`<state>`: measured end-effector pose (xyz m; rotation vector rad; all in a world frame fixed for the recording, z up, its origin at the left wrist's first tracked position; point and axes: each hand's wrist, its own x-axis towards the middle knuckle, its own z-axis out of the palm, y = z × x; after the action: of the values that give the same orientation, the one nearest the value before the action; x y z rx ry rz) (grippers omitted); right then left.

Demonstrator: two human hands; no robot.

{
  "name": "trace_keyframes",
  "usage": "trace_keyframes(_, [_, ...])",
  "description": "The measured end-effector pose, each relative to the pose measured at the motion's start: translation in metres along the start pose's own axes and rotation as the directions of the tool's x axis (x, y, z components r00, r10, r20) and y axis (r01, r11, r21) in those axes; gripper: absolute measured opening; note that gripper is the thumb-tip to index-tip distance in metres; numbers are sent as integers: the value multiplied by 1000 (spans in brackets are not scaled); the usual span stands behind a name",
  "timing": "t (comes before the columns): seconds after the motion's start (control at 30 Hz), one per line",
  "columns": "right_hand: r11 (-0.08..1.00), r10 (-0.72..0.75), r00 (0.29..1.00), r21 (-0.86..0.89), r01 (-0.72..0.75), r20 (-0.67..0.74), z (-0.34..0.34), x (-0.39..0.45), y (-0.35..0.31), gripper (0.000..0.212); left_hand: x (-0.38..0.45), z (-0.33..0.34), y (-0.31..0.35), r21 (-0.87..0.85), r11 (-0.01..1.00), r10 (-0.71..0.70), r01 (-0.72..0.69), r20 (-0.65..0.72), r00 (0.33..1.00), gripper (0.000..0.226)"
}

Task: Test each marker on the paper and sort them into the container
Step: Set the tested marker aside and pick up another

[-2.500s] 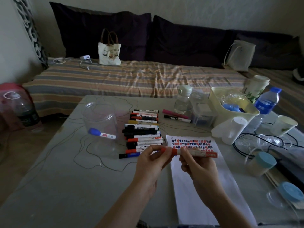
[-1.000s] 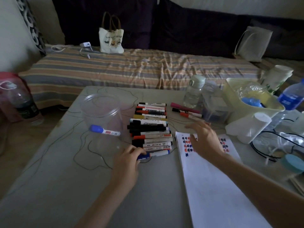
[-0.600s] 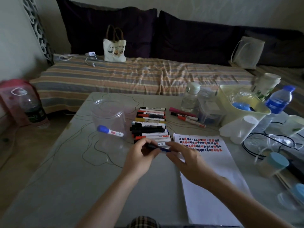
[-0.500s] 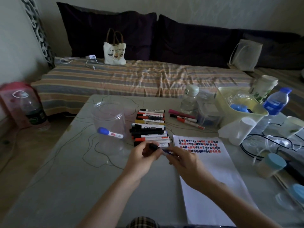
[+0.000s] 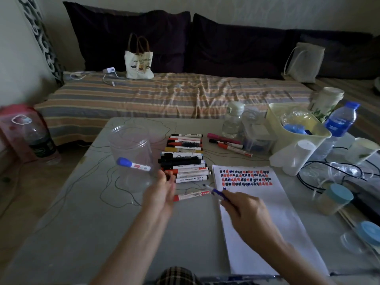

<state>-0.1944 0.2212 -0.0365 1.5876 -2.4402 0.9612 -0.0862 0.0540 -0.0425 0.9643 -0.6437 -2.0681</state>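
Grey counter [image 5: 72, 223] in a dim room, striped bed behind it, and only the head view to go on. Right hand [image 5: 249, 212] is closed around an uncapped blue marker [image 5: 216, 191], tip aimed at the upper left edge of the white sheet of paper [image 5: 267, 223], just under the rows of red and dark test scribbles. Left hand [image 5: 161, 193] hovers loosely beside it, fingers half curled; whether it pinches the cap, I cannot tell, it's blurred. A red-capped white marker [image 5: 192, 196] lies flat on the counter between the two hands. Beyond them sits the row of untested markers [image 5: 185, 159], and left of that the clear plastic tub [image 5: 131, 153] with one blue-capped marker [image 5: 133, 164] inside. These markers look light, stiff and smooth, so they should roll easily; I'd grip mid-barrel. That thin tub looks tippable, so drop gently.
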Motion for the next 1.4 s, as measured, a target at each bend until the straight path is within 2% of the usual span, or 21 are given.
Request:
trace_keyframes(0.03, [997,76,997,3,-76,12,-4,-5,11,8,5,-6,0,167,981,102,-102,10,995,17])
trace_keyframes(0.07, [984,177,983,27,-179,50,-7,-8,20,10,3,-8,-4,366,909,173,-200,105,979,16])
trace_keyframes(0.1, [955,282,953,58,-289,116,-9,-10,26,13,-1,-9,-13,525,802,187,-286,233,954,15])
trace_keyframes(0.17, [912,353,910,137,-387,216,-6,-10,32,21,-9,-12,-38,705,558,161,-437,425,891,10])
trace_keyframes(0.23, [888,356,915,235,-395,191,-3,-6,35,24,-6,-18,-55,754,358,165,-551,530,832,5])
trace_keyframes(0.27, [875,358,922,290,-387,149,-5,-4,37,23,-1,-21,-58,765,296,166,-572,549,819,7])
trace_keyframes(0.33, [838,386,920,392,-381,67,-11,0,44,26,7,-27,-59,761,237,189,-604,573,797,11])
trace_keyframes(0.37, [784,424,905,482,-390,43,-14,2,47,29,10,-28,-59,746,227,205,-626,592,780,11])
trace_keyframes(0.4, [658,486,873,636,-403,51,-19,7,49,32,11,-26,-58,730,213,212,-649,614,760,11])
trace_keyframes(0.47, [217,560,806,905,-366,192,-30,17,51,40,20,-20,-57,703,181,212,-688,655,726,9])
trace_keyframes(0.5, [50,567,785,941,-336,250,-34,21,51,40,25,-16,-57,694,151,212,-704,673,709,7])
trace_keyframes(0.53, [9,566,778,942,-336,273,-36,23,51,35,29,-12,-57,684,117,207,-720,692,692,5])
trace_keyframes(0.6, [149,593,763,897,-416,256,-28,25,53,15,37,-5,-61,645,65,185,-761,741,645,4])
trace_keyframes(0.63, [232,615,753,859,-457,235,-21,25,55,13,41,-3,-65,619,40,163,-784,770,616,6])
trace_keyframes(0.73, [439,627,766,749,-497,142,-5,31,61,28,50,-5,-78,548,-55,93,-834,835,542,15])
trace_keyframes(0.8, [551,595,796,664,-506,113,2,39,66,26,53,-10,-83,516,-132,87,-846,856,509,26])
trace_keyframes(0.87, [622,562,819,596,-508,111,8,46,70,21,53,-10,-83,516,-174,79,-838,856,511,34])
trace_keyframes(0.97, [669,543,832,541,-510,112,19,51,77,16,54,-8,-83,532,-179,61,-828,846,530,38])
trace_keyframes(1.03, [663,568,817,533,-526,100,27,49,80,13,54,-8,-83,532,-184,58,-827,845,531,39])
trace_keyframes(1.2, [758,564,825,419,-500,-37,38,34,90,19,54,-8,-87,527,-215,72,-822,848,525,39])
trace_keyframes(1.4, [753,556,829,455,-476,-53,41,34,90,14,57,-10,-90,532,-196,93,-824,847,524,35])
